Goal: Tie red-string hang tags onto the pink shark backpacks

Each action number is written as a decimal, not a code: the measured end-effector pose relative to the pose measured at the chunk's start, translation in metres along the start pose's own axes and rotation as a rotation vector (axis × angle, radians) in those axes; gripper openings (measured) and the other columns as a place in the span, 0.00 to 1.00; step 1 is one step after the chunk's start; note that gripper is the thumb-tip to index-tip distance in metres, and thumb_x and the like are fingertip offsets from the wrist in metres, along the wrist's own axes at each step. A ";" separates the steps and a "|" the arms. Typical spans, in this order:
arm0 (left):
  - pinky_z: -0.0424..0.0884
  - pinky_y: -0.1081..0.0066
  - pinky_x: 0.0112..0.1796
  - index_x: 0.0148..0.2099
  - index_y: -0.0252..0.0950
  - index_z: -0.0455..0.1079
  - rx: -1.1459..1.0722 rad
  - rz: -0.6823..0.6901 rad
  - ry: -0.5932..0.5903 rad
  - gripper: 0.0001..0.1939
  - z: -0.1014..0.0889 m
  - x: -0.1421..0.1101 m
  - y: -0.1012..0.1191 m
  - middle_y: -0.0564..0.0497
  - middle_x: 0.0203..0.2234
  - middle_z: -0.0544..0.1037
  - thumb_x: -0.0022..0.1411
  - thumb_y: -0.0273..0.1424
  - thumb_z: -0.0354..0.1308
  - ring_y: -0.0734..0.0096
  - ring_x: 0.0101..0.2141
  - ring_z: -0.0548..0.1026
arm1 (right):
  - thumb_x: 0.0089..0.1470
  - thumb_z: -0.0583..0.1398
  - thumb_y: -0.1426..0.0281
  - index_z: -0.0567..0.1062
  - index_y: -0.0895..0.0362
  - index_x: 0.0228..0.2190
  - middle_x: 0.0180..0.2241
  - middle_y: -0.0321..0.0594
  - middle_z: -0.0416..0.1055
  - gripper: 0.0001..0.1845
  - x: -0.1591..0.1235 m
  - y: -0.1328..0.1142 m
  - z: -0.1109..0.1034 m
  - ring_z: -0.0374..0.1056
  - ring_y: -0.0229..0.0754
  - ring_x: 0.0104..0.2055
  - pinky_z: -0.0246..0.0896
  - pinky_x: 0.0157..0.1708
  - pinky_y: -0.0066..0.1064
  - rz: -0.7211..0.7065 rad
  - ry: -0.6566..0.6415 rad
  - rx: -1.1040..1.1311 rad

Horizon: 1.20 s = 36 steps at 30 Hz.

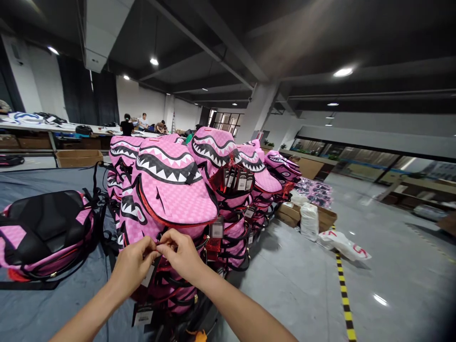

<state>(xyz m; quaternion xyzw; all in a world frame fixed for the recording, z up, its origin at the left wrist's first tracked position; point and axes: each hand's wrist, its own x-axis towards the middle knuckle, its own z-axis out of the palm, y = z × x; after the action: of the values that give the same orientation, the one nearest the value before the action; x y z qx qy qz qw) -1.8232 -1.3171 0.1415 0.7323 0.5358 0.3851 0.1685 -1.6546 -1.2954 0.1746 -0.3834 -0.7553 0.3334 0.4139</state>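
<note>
Two hands meet: left hand [132,266], right hand [183,256]; fingers [174,236] pinched closed, anything between too small to tell. Pink backpack [178,197] just beyond, atop stack [180,304], toothed band [164,166] running crosswise; both hands about equally near.

Bags [167,159] look like smooth faux leather or coated cloth, kinda satiny, can't tell which. Zip pulls [195,299] are shiny, metal-looking. Tags [241,183] seem to be plain card. Grey sheet [28,311] is matt and wrinkly, box [79,158] dull cardboard, white sack [345,245] thin crinkly plastic, and the floor [292,270] is super glossy.
</note>
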 end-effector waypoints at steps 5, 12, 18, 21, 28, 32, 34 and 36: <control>0.64 0.76 0.30 0.37 0.38 0.70 -0.064 0.136 -0.032 0.10 0.000 -0.003 0.003 0.53 0.27 0.77 0.63 0.29 0.47 0.74 0.27 0.73 | 0.49 0.62 0.72 0.74 0.57 0.30 0.24 0.30 0.68 0.03 -0.001 0.000 -0.001 0.62 0.32 0.25 0.55 0.27 0.24 -0.014 0.018 0.053; 0.67 0.77 0.30 0.38 0.38 0.70 -0.059 0.130 0.040 0.08 0.004 -0.003 0.006 0.53 0.28 0.78 0.63 0.34 0.51 0.73 0.28 0.75 | 0.49 0.62 0.71 0.73 0.56 0.30 0.25 0.31 0.70 0.03 -0.003 0.003 0.000 0.63 0.33 0.27 0.56 0.28 0.24 -0.002 0.043 0.099; 0.65 0.76 0.29 0.37 0.37 0.70 0.019 0.108 0.116 0.07 0.003 -0.003 0.005 0.54 0.27 0.78 0.62 0.34 0.53 0.74 0.26 0.74 | 0.51 0.62 0.69 0.74 0.57 0.30 0.25 0.32 0.70 0.04 -0.004 0.004 0.000 0.63 0.33 0.27 0.56 0.28 0.25 -0.030 0.050 0.108; 0.67 0.77 0.30 0.41 0.38 0.70 -0.010 0.155 0.016 0.09 0.003 -0.002 0.006 0.54 0.29 0.78 0.63 0.31 0.50 0.74 0.28 0.76 | 0.51 0.62 0.69 0.74 0.57 0.30 0.26 0.32 0.71 0.04 -0.004 0.004 0.000 0.64 0.33 0.27 0.57 0.28 0.24 -0.021 0.057 0.118; 0.67 0.77 0.29 0.39 0.38 0.71 0.031 0.153 0.086 0.08 0.001 0.000 0.010 0.54 0.28 0.79 0.63 0.33 0.52 0.73 0.27 0.76 | 0.51 0.62 0.69 0.74 0.57 0.30 0.27 0.33 0.72 0.04 -0.003 0.007 0.000 0.65 0.33 0.28 0.58 0.29 0.24 -0.017 0.070 0.125; 0.68 0.78 0.30 0.40 0.39 0.72 0.062 0.218 0.096 0.11 0.001 0.000 0.009 0.53 0.29 0.80 0.65 0.31 0.48 0.73 0.29 0.78 | 0.51 0.62 0.69 0.74 0.57 0.30 0.26 0.32 0.72 0.04 -0.003 0.006 0.000 0.66 0.33 0.28 0.58 0.29 0.25 -0.011 0.073 0.150; 0.66 0.77 0.27 0.36 0.38 0.71 0.131 0.205 0.186 0.09 0.002 -0.001 0.008 0.53 0.27 0.79 0.64 0.32 0.50 0.73 0.26 0.76 | 0.51 0.62 0.68 0.74 0.56 0.30 0.26 0.32 0.72 0.04 -0.003 0.005 0.000 0.66 0.33 0.28 0.58 0.29 0.25 -0.014 0.068 0.146; 0.65 0.77 0.26 0.37 0.38 0.71 0.132 0.197 0.166 0.08 0.003 -0.001 0.007 0.53 0.27 0.79 0.64 0.33 0.52 0.73 0.26 0.76 | 0.51 0.62 0.68 0.74 0.56 0.30 0.27 0.32 0.72 0.04 -0.003 0.005 -0.001 0.66 0.33 0.28 0.58 0.29 0.25 -0.013 0.074 0.151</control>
<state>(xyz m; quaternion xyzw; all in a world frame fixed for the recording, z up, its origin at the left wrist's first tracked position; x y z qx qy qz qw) -1.8164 -1.3199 0.1444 0.7565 0.4976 0.4228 0.0362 -1.6514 -1.2958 0.1696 -0.3580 -0.7148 0.3725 0.4713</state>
